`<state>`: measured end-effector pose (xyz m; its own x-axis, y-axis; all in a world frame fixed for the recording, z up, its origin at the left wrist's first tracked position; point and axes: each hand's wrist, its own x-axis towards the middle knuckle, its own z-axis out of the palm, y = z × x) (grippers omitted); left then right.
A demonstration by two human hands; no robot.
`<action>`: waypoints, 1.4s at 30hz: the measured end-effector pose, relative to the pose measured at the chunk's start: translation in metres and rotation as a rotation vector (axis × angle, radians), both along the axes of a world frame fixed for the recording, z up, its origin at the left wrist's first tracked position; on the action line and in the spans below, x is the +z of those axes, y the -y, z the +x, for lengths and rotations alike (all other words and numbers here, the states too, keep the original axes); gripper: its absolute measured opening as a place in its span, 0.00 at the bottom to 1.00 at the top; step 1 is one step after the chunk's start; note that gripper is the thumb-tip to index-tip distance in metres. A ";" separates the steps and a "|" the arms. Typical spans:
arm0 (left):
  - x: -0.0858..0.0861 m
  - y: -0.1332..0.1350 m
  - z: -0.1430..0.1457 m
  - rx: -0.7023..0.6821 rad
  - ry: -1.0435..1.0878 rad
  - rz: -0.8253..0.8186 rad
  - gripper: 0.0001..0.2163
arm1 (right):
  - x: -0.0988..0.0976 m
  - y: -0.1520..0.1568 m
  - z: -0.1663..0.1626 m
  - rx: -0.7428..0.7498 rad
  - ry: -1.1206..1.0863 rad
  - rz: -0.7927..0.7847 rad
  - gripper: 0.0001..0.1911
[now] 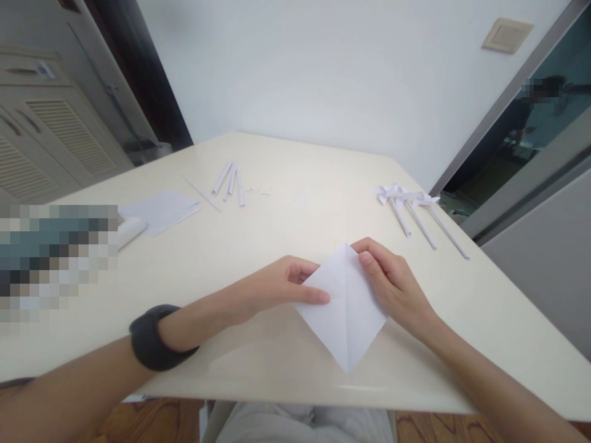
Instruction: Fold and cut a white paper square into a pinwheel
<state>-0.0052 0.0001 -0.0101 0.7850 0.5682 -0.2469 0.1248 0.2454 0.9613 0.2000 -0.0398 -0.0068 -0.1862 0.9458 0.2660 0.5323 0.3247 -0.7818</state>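
White painted wall [295, 67] fills the far side of my view, with a square cream light switch [508, 35] high on the right; below it spreads a glossy cream tabletop [184, 271], and past its left side stands a pale cabinet with louvred doors [69, 123]. From my remote seat I find the square sheet of white paper [346, 314] near the tabletop's front edge, turned cornerwise like a diamond, a straight crease running from top corner to bottom; I cannot tell whether its lowest corner touches the surface. The left hand [281, 284], a broad black wristband [161, 338] behind it, grasps the sheet's left side, thumb on the face, fingers behind; the right hand [390, 274] pinches the upper right edge, thumb in front. I judge the step in hand to be handling the creased sheet; the next move, as I read it, calls for an even hold that keeps the paper true to its crease. On the right lie three white paper pinwheels on rolled sticks [406, 202]; at the left are several rolled white paper tubes [231, 181], a slim white stick [203, 194] and a stack of flat white sheets [161, 209].
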 end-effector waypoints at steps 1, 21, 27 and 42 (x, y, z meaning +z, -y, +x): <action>-0.001 -0.001 0.000 -0.005 0.000 0.004 0.13 | 0.001 0.000 0.001 -0.010 -0.004 0.015 0.13; -0.001 -0.003 0.002 -0.017 -0.025 0.063 0.11 | 0.005 -0.001 0.003 -0.062 -0.023 0.001 0.15; 0.006 -0.010 -0.005 0.295 -0.075 0.297 0.08 | 0.003 -0.018 0.028 -0.054 0.346 -0.058 0.07; 0.018 -0.019 -0.017 0.505 -0.026 0.472 0.11 | -0.008 -0.021 0.032 0.061 0.644 -0.129 0.10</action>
